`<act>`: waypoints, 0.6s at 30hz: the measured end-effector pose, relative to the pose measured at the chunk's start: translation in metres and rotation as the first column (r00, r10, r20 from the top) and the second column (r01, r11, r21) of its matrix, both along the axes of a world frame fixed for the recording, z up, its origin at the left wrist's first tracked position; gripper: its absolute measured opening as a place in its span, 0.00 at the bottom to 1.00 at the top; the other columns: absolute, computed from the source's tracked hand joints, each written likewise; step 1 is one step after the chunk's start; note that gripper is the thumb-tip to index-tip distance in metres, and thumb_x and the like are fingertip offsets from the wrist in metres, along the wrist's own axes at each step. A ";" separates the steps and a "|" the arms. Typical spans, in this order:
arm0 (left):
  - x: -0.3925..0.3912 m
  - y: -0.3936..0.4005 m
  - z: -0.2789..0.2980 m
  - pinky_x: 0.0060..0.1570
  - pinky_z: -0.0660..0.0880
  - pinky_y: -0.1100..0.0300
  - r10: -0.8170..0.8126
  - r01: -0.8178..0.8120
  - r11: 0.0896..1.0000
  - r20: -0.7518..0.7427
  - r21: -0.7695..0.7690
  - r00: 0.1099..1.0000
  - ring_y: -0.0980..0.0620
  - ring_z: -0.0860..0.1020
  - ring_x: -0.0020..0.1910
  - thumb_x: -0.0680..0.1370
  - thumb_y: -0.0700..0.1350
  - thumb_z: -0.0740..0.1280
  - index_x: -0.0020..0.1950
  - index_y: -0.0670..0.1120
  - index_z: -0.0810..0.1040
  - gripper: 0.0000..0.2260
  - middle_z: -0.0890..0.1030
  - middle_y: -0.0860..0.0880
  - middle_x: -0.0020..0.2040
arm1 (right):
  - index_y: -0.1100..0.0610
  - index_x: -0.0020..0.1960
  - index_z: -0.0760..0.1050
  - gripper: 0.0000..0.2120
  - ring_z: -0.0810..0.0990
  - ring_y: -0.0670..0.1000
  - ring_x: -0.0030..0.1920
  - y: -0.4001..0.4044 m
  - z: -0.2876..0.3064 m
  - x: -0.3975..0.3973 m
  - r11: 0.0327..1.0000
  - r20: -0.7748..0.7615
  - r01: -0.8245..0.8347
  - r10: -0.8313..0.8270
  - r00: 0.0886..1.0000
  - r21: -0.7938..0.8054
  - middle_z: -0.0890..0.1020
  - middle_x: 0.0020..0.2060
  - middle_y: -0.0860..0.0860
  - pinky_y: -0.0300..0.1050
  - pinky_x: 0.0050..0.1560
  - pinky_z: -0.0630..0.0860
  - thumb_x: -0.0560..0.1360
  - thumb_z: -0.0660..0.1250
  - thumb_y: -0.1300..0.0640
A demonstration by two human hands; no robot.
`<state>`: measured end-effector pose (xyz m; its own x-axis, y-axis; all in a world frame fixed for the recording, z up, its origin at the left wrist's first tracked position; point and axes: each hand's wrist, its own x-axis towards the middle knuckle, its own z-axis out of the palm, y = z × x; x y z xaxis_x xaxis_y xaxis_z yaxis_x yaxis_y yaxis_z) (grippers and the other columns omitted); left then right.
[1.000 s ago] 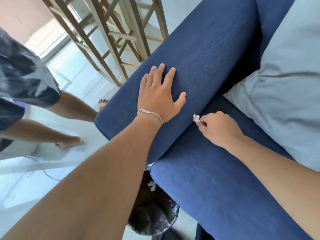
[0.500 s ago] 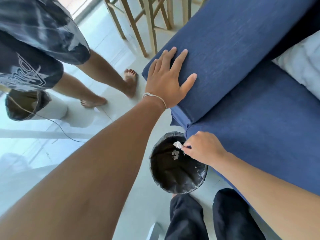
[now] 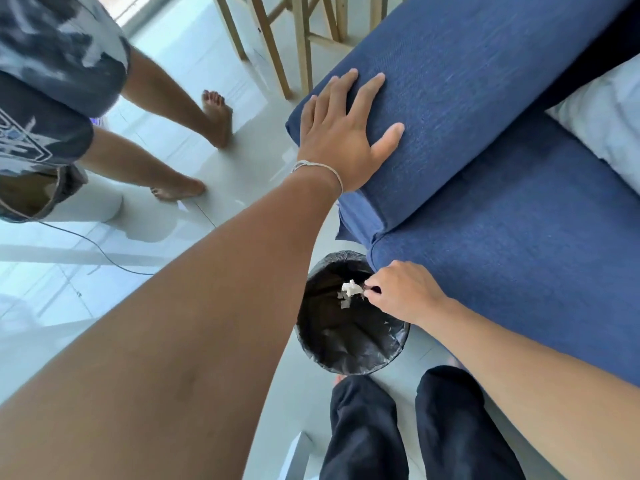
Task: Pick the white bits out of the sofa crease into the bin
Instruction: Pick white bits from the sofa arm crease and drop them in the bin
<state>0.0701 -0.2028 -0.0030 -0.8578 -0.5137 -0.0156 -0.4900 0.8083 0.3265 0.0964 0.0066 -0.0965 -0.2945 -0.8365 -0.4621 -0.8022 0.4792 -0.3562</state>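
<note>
A small bin (image 3: 349,355) lined with a black bag stands on the floor against the front of the blue sofa (image 3: 519,244). My right hand (image 3: 403,292) hovers over the bin's rim, its fingertips pinched on a white bit (image 3: 351,288). A few more white scraps (image 3: 344,303) lie inside the bag below it. My left hand (image 3: 346,133) lies flat, fingers spread, on top of the sofa's blue armrest cushion (image 3: 467,98). The crease (image 3: 460,188) between armrest and seat runs up to the right; I see no white bits in it.
Another person's bare legs (image 3: 180,112) stand on the pale tiled floor at the left, with a thin cable (image 3: 104,251) trailing nearby. Wooden chair legs (image 3: 277,39) stand behind the armrest. A grey pillow (image 3: 609,126) lies on the seat. My dark trouser legs (image 3: 415,431) are below the bin.
My right hand carried the white bit from the sofa crease down over the bin and still pinches it. The view swung down and left; my left hand stayed on the armrest.
</note>
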 end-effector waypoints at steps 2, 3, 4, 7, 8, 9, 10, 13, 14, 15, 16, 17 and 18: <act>-0.002 0.000 -0.001 0.78 0.51 0.43 -0.002 0.002 1.000 -0.004 0.012 1.000 0.45 0.56 0.80 0.78 0.68 0.55 0.80 0.59 0.59 0.32 0.59 0.49 0.80 | 0.50 0.41 0.81 0.17 0.79 0.56 0.40 0.002 0.000 -0.003 0.999 0.014 0.054 -0.054 0.998 -0.007 0.78 0.34 0.50 0.47 0.35 0.72 0.77 0.60 0.42; -0.004 0.000 -0.003 0.78 0.51 0.43 -0.003 0.003 1.000 -0.005 0.017 1.000 0.44 0.56 0.80 0.77 0.69 0.55 0.79 0.59 0.59 0.32 0.59 0.49 0.80 | 0.49 0.42 0.82 0.16 0.80 0.56 0.42 0.004 0.000 -0.006 0.996 0.024 0.088 -0.088 0.996 -0.010 0.80 0.35 0.50 0.48 0.38 0.74 0.76 0.60 0.42; -0.005 0.000 -0.004 0.78 0.51 0.43 -0.001 0.001 1.000 -0.005 0.023 1.000 0.44 0.56 0.80 0.77 0.69 0.54 0.79 0.60 0.58 0.32 0.59 0.49 0.80 | 0.47 0.45 0.84 0.15 0.81 0.57 0.46 0.006 0.000 -0.008 0.992 0.034 0.122 -0.121 0.992 -0.014 0.83 0.38 0.50 0.49 0.41 0.75 0.76 0.61 0.42; -0.006 -0.002 -0.007 0.78 0.52 0.42 0.020 -0.020 0.999 -0.006 0.025 1.000 0.43 0.57 0.79 0.76 0.70 0.54 0.79 0.61 0.58 0.32 0.59 0.49 0.80 | 0.47 0.45 0.83 0.14 0.81 0.57 0.51 0.013 0.001 -0.022 0.975 0.045 0.220 -0.218 0.975 -0.042 0.84 0.40 0.50 0.49 0.42 0.74 0.75 0.63 0.41; -0.007 -0.002 -0.006 0.78 0.52 0.42 0.023 -0.023 1.000 -0.007 0.019 1.000 0.43 0.57 0.79 0.76 0.71 0.54 0.78 0.62 0.58 0.32 0.59 0.49 0.80 | 0.48 0.45 0.82 0.14 0.81 0.57 0.51 0.017 0.002 -0.030 0.967 0.031 0.249 -0.248 0.968 -0.048 0.84 0.39 0.50 0.49 0.42 0.74 0.75 0.63 0.41; -0.007 -0.001 -0.006 0.78 0.52 0.43 0.024 -0.024 1.000 -0.007 0.013 1.000 0.43 0.58 0.79 0.76 0.71 0.54 0.78 0.62 0.58 0.31 0.59 0.49 0.80 | 0.49 0.47 0.83 0.15 0.81 0.56 0.51 0.022 0.005 -0.038 0.959 0.020 0.279 -0.278 0.960 -0.051 0.85 0.40 0.49 0.49 0.43 0.75 0.75 0.63 0.40; -0.007 0.001 -0.005 0.77 0.53 0.43 0.024 -0.024 1.000 -0.010 0.007 1.000 0.43 0.58 0.79 0.77 0.70 0.54 0.78 0.63 0.58 0.31 0.59 0.49 0.80 | 0.48 0.51 0.83 0.16 0.81 0.55 0.51 0.027 0.007 -0.048 0.944 0.018 0.324 -0.323 0.946 -0.066 0.85 0.41 0.48 0.49 0.45 0.77 0.75 0.63 0.40; -0.011 0.006 -0.002 0.77 0.54 0.42 0.064 -0.064 0.998 0.007 -0.001 0.998 0.41 0.60 0.78 0.77 0.70 0.54 0.77 0.62 0.58 0.30 0.60 0.47 0.80 | 0.44 0.56 0.83 0.16 0.82 0.49 0.47 0.048 0.016 -0.083 0.840 0.089 0.518 -0.510 0.855 -0.160 0.83 0.39 0.43 0.45 0.44 0.77 0.73 0.66 0.39; -0.014 0.009 0.000 0.77 0.55 0.42 0.093 -0.093 0.996 0.022 -0.009 0.995 0.40 0.61 0.77 0.77 0.70 0.53 0.77 0.61 0.59 0.30 0.61 0.46 0.79 | 0.43 0.56 0.83 0.17 0.81 0.48 0.46 0.057 0.020 -0.096 0.796 0.102 0.572 -0.563 0.820 -0.198 0.82 0.39 0.43 0.45 0.44 0.77 0.72 0.67 0.39; -0.020 0.014 0.003 0.76 0.56 0.41 0.132 -0.132 0.991 0.037 -0.018 0.991 0.39 0.62 0.77 0.77 0.70 0.53 0.77 0.59 0.60 0.31 0.62 0.44 0.79 | 0.44 0.56 0.83 0.17 0.80 0.47 0.45 0.068 0.023 -0.111 0.748 0.109 0.621 -0.614 0.782 -0.234 0.80 0.40 0.42 0.45 0.45 0.77 0.71 0.68 0.38; -0.028 0.019 0.007 0.76 0.57 0.40 0.181 -0.180 0.983 0.048 -0.025 0.982 0.38 0.63 0.76 0.77 0.69 0.53 0.77 0.57 0.62 0.32 0.64 0.42 0.78 | 0.44 0.56 0.83 0.17 0.79 0.46 0.46 0.079 0.027 -0.127 0.696 0.116 0.665 -0.662 0.740 -0.269 0.79 0.43 0.42 0.45 0.46 0.77 0.71 0.69 0.38; -0.033 0.023 0.011 0.75 0.59 0.39 0.236 -0.235 0.972 0.054 -0.028 0.970 0.37 0.64 0.75 0.76 0.68 0.53 0.77 0.54 0.63 0.33 0.66 0.40 0.77 | 0.45 0.57 0.82 0.17 0.77 0.45 0.49 0.089 0.030 -0.141 0.633 0.129 0.710 -0.712 0.691 -0.308 0.77 0.46 0.42 0.44 0.48 0.76 0.72 0.69 0.39; -0.043 0.032 0.015 0.74 0.60 0.39 0.278 -0.277 0.960 0.044 -0.025 0.960 0.35 0.65 0.74 0.75 0.67 0.54 0.76 0.51 0.65 0.33 0.67 0.38 0.76 | 0.45 0.57 0.82 0.18 0.75 0.44 0.52 0.103 0.033 -0.158 0.540 0.150 0.763 -0.773 0.616 -0.355 0.76 0.48 0.41 0.41 0.51 0.74 0.72 0.70 0.39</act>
